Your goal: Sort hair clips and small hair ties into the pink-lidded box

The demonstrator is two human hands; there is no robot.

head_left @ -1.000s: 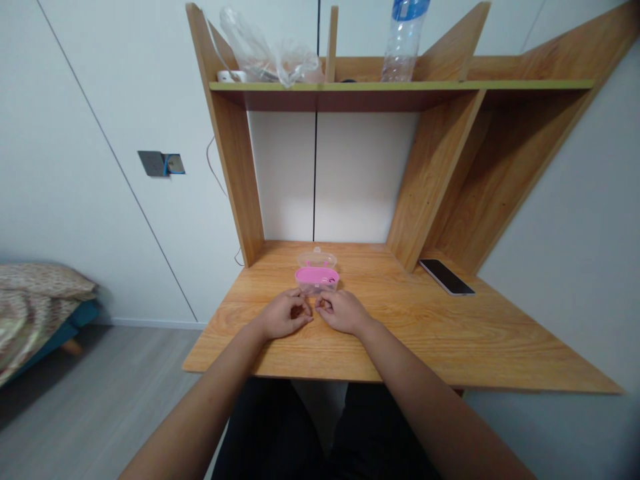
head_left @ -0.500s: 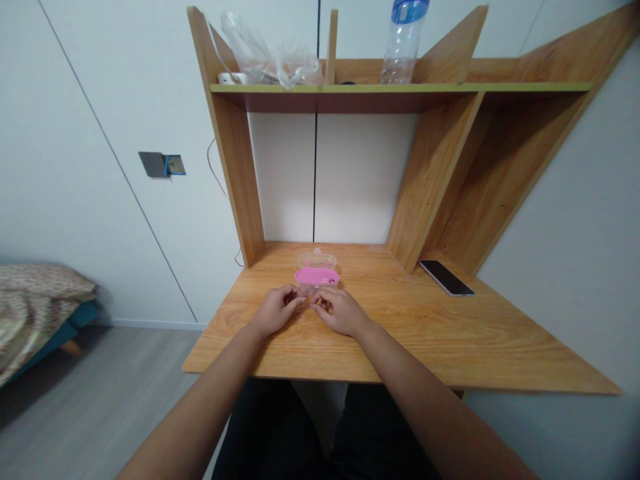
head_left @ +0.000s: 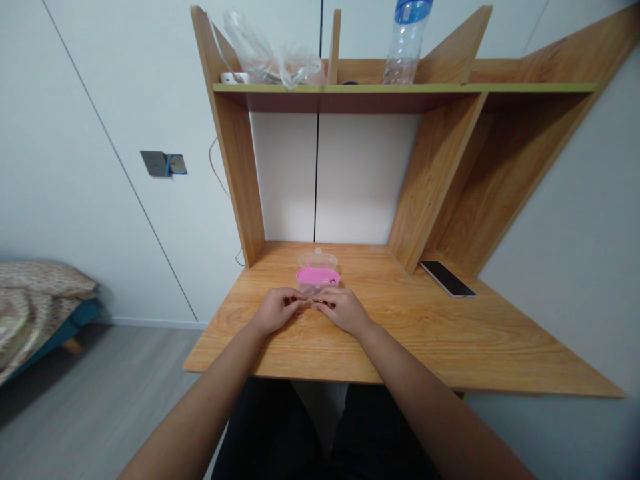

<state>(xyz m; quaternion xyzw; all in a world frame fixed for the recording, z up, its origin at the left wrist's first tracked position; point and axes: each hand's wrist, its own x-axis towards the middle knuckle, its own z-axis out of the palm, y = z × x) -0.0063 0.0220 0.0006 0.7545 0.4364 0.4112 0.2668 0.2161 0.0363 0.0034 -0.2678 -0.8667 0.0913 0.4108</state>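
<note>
My left hand (head_left: 279, 309) and my right hand (head_left: 343, 309) meet above the desk, fingertips nearly touching. Each has thumb and fingers pinched together. Something tiny and thin may be between them, too small to make out. Just beyond my fingers stands a small oval box (head_left: 318, 275) with a pink inside and a clear body. Its clear lid (head_left: 318, 260) is folded back behind it. A few small dark pieces lie at the right end of the pink part. Under and beside my left fingers, faint thin pinkish bits (head_left: 301, 316) lie on the wood.
A phone (head_left: 448, 279) lies at the right by the shelf upright. The wooden desk (head_left: 420, 340) has a shelf unit (head_left: 350, 100) above, holding a plastic bag (head_left: 280, 60) and a water bottle (head_left: 406, 47). A bed (head_left: 43, 307) is at the far left.
The fingers of my right hand have straightened somewhat and its tips have moved slightly closer to my left fingertips. The box stays in place; the view has shifted a little.
</note>
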